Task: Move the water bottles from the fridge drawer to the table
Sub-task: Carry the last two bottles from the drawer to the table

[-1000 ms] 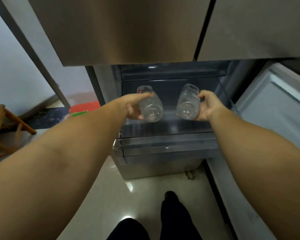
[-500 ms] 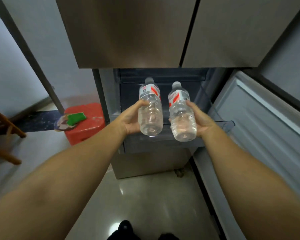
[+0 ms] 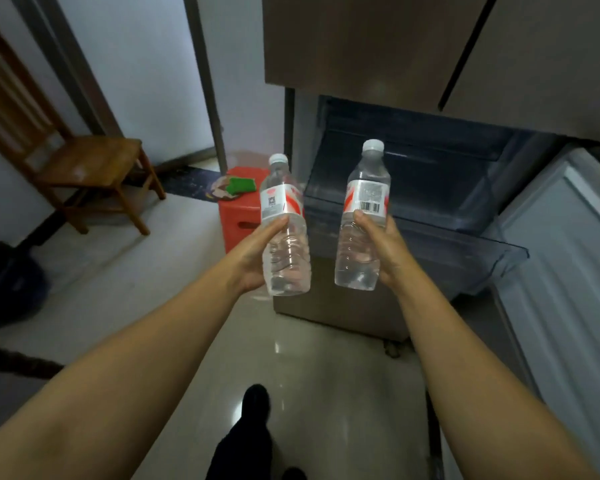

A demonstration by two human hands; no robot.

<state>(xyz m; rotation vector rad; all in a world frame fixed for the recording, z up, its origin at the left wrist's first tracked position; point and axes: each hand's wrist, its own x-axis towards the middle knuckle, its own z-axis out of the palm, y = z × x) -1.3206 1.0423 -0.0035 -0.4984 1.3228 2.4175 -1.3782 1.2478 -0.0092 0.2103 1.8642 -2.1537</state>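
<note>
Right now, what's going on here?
A person stands at an open fridge drawer, holding one water bottle upright in each hand. The left hand grips the left bottle; the right hand grips the right bottle. Both are out of the drawer; no table is in view.

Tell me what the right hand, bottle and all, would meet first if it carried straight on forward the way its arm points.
Probably the open fridge drawer: the right hand and its bottle are held in front of its clear front wall, nothing between. Depth is unclear from one view.
</note>
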